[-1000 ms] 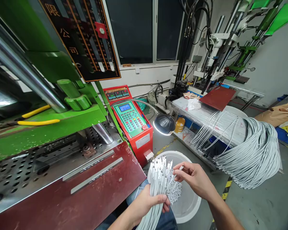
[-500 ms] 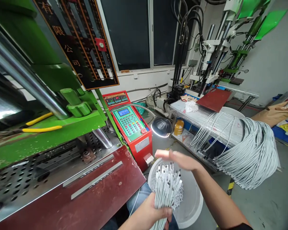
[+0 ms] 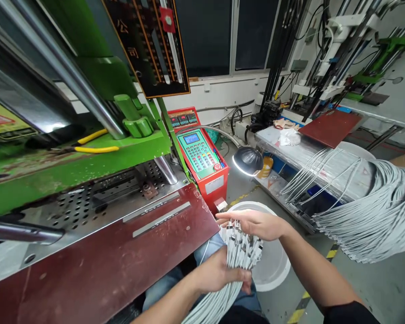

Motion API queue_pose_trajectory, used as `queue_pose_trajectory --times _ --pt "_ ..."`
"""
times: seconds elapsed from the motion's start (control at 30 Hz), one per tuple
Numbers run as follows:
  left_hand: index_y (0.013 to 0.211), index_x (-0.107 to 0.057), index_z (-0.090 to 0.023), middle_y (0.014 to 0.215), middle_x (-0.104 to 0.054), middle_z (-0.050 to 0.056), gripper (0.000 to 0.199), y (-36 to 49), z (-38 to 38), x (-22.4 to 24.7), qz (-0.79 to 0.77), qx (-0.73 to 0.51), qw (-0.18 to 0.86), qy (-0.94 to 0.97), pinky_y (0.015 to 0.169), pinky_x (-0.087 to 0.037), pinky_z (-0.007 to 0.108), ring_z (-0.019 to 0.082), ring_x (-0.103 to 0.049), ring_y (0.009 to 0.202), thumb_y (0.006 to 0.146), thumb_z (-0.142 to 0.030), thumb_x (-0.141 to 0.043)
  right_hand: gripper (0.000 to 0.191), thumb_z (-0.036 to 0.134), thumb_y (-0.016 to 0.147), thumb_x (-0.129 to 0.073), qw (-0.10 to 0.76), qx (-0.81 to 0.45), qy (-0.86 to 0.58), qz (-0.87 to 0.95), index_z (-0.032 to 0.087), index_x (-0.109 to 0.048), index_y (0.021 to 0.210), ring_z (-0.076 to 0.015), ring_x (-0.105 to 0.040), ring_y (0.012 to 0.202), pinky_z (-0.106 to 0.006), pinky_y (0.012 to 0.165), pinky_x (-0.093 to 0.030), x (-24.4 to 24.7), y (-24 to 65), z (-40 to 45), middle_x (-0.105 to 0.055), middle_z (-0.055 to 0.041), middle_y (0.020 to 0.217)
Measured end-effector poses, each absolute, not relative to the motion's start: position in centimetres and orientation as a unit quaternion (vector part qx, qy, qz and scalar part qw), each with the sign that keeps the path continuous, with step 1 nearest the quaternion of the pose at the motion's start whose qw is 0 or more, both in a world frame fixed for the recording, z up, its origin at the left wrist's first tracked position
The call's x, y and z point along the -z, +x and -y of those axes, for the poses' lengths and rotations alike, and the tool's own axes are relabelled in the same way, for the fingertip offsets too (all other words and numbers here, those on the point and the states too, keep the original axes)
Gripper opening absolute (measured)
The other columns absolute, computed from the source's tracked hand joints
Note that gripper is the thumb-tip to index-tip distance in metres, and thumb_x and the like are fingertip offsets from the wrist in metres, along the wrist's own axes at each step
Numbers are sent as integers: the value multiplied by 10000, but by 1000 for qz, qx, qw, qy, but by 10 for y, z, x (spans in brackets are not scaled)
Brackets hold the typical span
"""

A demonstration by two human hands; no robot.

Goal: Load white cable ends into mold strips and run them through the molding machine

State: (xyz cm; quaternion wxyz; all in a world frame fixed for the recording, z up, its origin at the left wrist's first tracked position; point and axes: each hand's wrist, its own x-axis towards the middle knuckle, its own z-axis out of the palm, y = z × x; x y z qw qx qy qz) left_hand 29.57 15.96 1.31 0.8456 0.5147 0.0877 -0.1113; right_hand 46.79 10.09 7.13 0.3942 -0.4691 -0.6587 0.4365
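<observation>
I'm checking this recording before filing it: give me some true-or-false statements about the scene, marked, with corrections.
1. The left hand grips a bundle of pale cables. True.
2. The right hand presses the red control box. False: the right hand is at the cable tips.
3. The lamp is lit. True.
4. The tub is bright green. False: it is white.
5. Yellow handles lie on the green machine. True.

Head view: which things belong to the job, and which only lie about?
In the job: cable bundle, in left hand; its connector ends, at right hand.

Apparently lying about: yellow-handled tool on green machine; crumpled white item on bench.
</observation>
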Motion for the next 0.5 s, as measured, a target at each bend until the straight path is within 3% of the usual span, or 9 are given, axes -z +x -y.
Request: queue_pose_trajectory --times 0.07,0.23,0.33,0.4,0.5 --pt "756 -587 -144 651 -588 22 290 289 -161 -15 -76 123 838 525 631 -445 299 153 -570 593 728 -393 -732 662 654 908 -343 412 -451 -454 649 213 -465 1387 -199 -624 1087 -303 838 -523 -77 465 -103 -648 -84 1208" --pt "872 -588 -143 679 -558 13 251 252 -178 -26 -111 49 847 518 607 -420 278 138 -544 607 802 -368 -676 698 713 883 -297 517 -465 -535 479 181 -591 1225 -208 -626 1085 -355 900 -499 -56 490 -97 -665 -97 1168" --pt "916 -559 -176 717 -544 8 227 235 -191 -37 -117 -13 867 485 602 -422 282 138 -530 621 817 -358 -651 497 602 864 -533 424 -513 -654 360 129 -657 955 -192 -703 840 -267 718 -550 1 497 -97 -731 -104 928" --pt "921 -549 -180 710 -557 13 222 233 -194 -41 -123 -32 865 486 604 -414 282 139 -525 616 822 -357 -640 436 511 885 -565 368 -538 -687 321 103 -649 756 -186 -697 652 -241 563 -536 47 482 -108 -721 -108 722" --pt "882 -571 -164 668 -572 21 227 239 -189 -39 -162 -45 843 511 587 -391 275 135 -506 585 816 -370 -641 410 400 913 -572 295 -551 -727 283 112 -608 624 -153 -650 536 -246 527 -522 102 439 -139 -671 -64 580"
